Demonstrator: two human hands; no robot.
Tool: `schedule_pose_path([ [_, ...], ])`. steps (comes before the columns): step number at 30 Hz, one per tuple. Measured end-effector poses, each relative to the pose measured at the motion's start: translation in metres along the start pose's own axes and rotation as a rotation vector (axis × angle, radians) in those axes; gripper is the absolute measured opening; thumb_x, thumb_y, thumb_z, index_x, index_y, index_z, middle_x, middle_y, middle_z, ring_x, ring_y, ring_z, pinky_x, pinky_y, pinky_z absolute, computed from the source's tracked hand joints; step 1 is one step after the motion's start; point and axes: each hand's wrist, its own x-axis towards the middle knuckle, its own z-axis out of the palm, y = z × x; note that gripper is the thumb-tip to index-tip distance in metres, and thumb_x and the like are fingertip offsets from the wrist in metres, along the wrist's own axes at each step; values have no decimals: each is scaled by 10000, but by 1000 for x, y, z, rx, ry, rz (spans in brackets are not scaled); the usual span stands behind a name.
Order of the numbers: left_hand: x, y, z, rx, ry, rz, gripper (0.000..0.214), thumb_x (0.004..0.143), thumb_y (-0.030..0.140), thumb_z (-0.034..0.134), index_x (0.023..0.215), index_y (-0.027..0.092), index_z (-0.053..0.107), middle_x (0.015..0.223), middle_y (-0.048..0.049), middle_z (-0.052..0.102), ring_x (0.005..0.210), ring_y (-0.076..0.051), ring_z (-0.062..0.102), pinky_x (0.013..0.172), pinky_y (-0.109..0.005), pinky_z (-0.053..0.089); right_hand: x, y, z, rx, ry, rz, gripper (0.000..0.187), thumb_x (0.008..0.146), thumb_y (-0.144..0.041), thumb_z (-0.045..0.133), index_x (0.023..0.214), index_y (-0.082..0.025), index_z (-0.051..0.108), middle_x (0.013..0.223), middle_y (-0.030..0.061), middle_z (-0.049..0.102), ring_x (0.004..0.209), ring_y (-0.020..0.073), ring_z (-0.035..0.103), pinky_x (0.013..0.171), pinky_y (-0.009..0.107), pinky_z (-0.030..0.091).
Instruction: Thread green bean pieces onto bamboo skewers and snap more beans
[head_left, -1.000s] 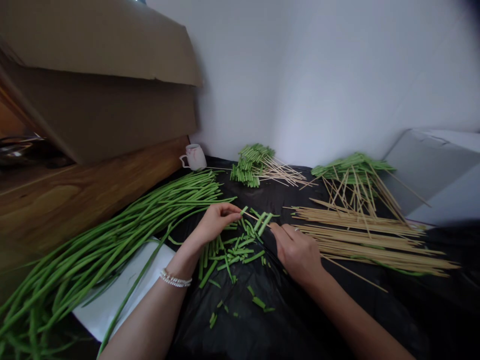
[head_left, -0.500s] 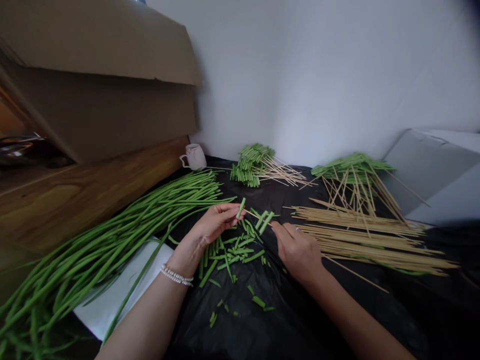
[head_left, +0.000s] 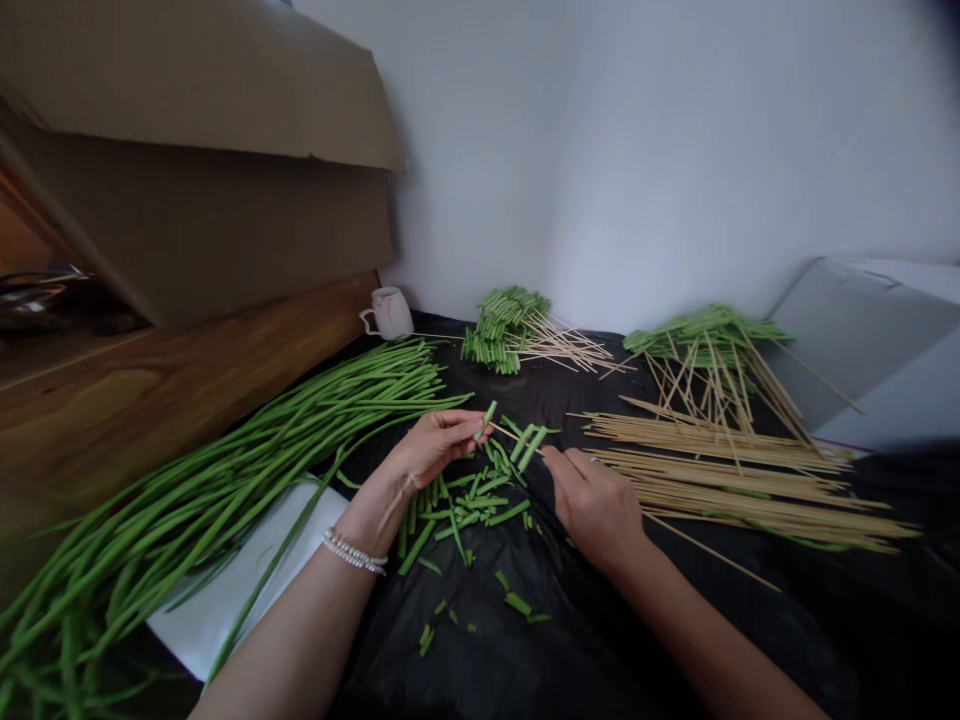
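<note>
My left hand (head_left: 431,447) pinches a short cut piece of green bean (head_left: 487,418) at the tip of a thin bamboo skewer (head_left: 514,437). My right hand (head_left: 592,505) is closed on that skewer, which carries two bean pieces (head_left: 529,444) near its middle and sticks out behind the hand to the lower right. Beneath both hands lies a scatter of cut bean pieces (head_left: 469,505) on a black plastic sheet (head_left: 525,650).
A big pile of long green beans (head_left: 225,480) stretches left over a white board (head_left: 225,590). Loose skewers (head_left: 735,470) lie right. Finished bean skewers (head_left: 517,335) and another batch (head_left: 712,345) sit by the wall, near a white cup (head_left: 388,313). A cardboard box (head_left: 195,150) stands at the left.
My left hand has turned palm-up and brought a cut bean piece to the skewer's tip. My right hand has stayed put holding the skewer.
</note>
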Motion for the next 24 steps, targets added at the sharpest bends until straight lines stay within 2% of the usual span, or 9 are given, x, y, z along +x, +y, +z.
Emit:
schedule_pose_path([
  [7,1,-1,0,-15,-4,-22,346,621,278,842,919,136,737,832,-50,697,682,-74,591,632,-179,458,0,0,1,7,-9,5,252,893,-126,467,1026,-137,680,679,9,579,605,126,494,591,269,310],
  [12,2,-3,1,-12,6,-35,291,630,282,837,849,121,733,799,-47,685,658,-69,579,606,-168,455,0,0,1,-1,-16,10,257,884,-120,467,1031,-144,677,691,8,587,610,121,495,590,269,317],
  [24,2,-8,7,-26,-26,-69,254,646,261,827,832,114,733,796,-56,693,669,-74,587,616,-175,457,-1,-2,-2,-21,-39,4,271,878,-114,452,1043,-130,666,708,17,594,606,130,496,573,282,317],
])
